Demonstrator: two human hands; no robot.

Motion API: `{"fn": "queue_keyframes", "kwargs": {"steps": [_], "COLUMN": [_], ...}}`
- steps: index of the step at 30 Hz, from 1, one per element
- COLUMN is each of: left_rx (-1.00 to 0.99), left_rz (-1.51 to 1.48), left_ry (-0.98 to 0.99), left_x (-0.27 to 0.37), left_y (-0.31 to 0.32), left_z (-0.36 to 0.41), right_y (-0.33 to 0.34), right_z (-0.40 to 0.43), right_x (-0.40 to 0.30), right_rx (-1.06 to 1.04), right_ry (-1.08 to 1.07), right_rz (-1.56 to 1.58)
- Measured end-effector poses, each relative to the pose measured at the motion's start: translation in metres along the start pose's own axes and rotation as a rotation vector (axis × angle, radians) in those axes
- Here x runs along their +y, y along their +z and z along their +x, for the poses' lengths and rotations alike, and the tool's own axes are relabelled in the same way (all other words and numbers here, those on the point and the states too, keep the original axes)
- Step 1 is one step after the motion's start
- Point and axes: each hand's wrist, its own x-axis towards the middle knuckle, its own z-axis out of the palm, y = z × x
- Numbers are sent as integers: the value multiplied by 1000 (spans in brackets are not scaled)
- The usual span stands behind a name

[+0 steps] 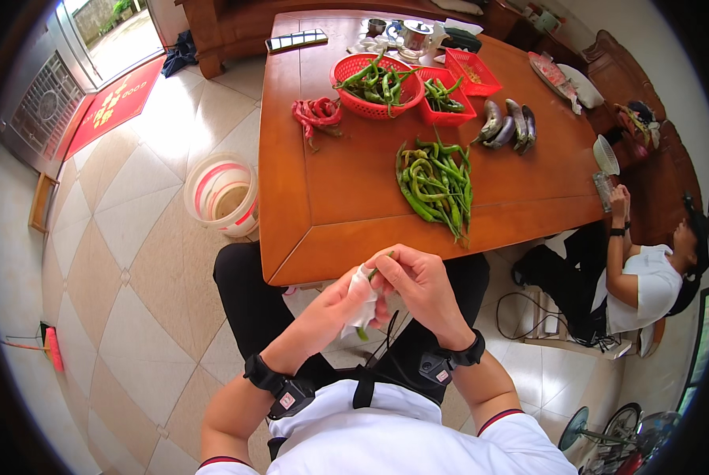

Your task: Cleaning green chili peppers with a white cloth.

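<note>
Over my lap, just off the table's near edge, my left hand (336,304) grips a green chili pepper (362,333) wrapped in a white tissue (360,306). Fingers of my right hand (417,285) pinch the pepper's upper end beside the tissue. On the wooden table (354,196) ahead lies a pile of long green peppers (435,184). Behind it stand a round red basket (375,108) and a square red basket (449,117), both with green peppers. Red peppers (316,114) lie to the left, and several eggplants (509,124) to the right.
A smaller red basket (482,86), a steel pot (417,38) and a phone (296,40) are at the table's far side. A plastic bucket (221,193) stands on the floor at left. Another person (639,279) sits at the right, hands by a glass container (602,189).
</note>
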Motion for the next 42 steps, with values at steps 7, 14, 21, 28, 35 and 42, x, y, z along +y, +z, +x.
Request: {"fn": "queue_keyframes", "kwargs": {"steps": [7,14,21,28,35,42], "left_rx": [-24,109,169,131,93,84], "left_rz": [213,184,-39,-58,-14,-50], "left_ry": [-60,1,95,54,51,75], "left_x": [6,21,29,16,15,16], "left_y": [0,-16,-32,-36,-37,-39], "left_z": [0,9,35,40,38,38], "right_y": [-23,-56,-127,-202,-214,-137], "right_z": [4,10,84,200,200,96], "right_x": [1,-44,-85,-79,-29,-42], "right_rx": [127,305,403,533,528,341], "right_ry": [-95,-254,-355,-408,-451,-398], "right_rz": [-71,-55,-312,-449,-910,-837]}}
